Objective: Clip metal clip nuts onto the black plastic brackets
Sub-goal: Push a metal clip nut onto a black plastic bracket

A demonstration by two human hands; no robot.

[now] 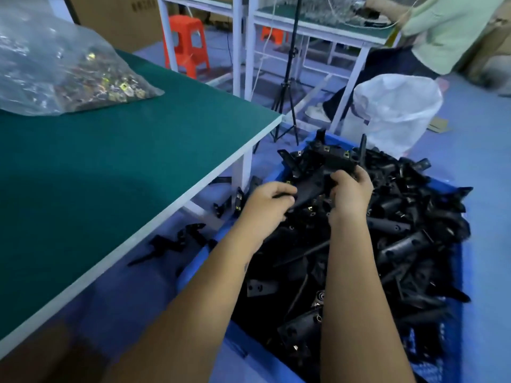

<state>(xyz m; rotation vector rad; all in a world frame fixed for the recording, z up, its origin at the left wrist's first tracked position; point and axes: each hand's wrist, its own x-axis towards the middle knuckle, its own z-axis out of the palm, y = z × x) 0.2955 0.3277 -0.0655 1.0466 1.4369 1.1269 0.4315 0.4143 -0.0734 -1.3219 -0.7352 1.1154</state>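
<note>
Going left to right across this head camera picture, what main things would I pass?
Clear bag of metal clip nuts on the green table → loose brackets on the floor → left hand → held black bracket → right hand → heaped brackets in the blue crate.

1. Your green table lies open on its near half; only the clip nut bag fills the far corner.
2. Brackets heap above the blue crate rim.
3. Loose brackets litter the floor under the table edge.
</note>
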